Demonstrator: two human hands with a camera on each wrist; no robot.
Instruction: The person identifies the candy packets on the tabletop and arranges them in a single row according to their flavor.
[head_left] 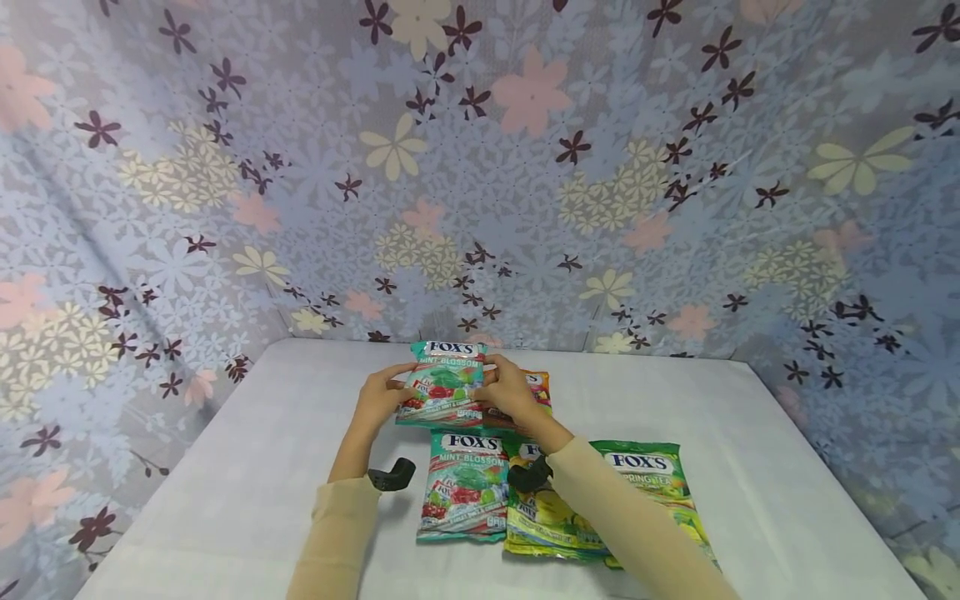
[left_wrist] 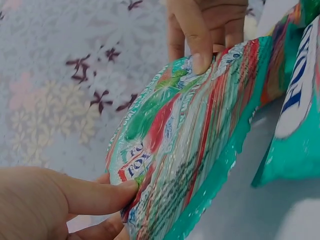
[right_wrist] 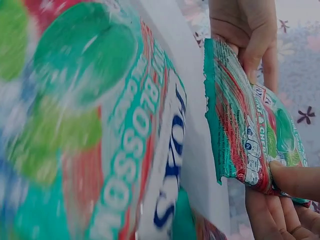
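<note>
Below the frame's centre, left hand [head_left: 381, 395] and right hand [head_left: 512, 392] pinch with their fingers a tilted mint bag [head_left: 444, 380]; its handling seems unfinished; lower, a matching bag [head_left: 465, 493], a yellow bag [head_left: 555, 521] and a Spring Tea bag [head_left: 660, 482] already lie on the worktop [head_left: 251, 467].

On my head feed I see blue-grey floral cloth [head_left: 465, 192] across the upper frame and down both sides, with a white tabletop [head_left: 270, 442] spanning the lower part.
</note>
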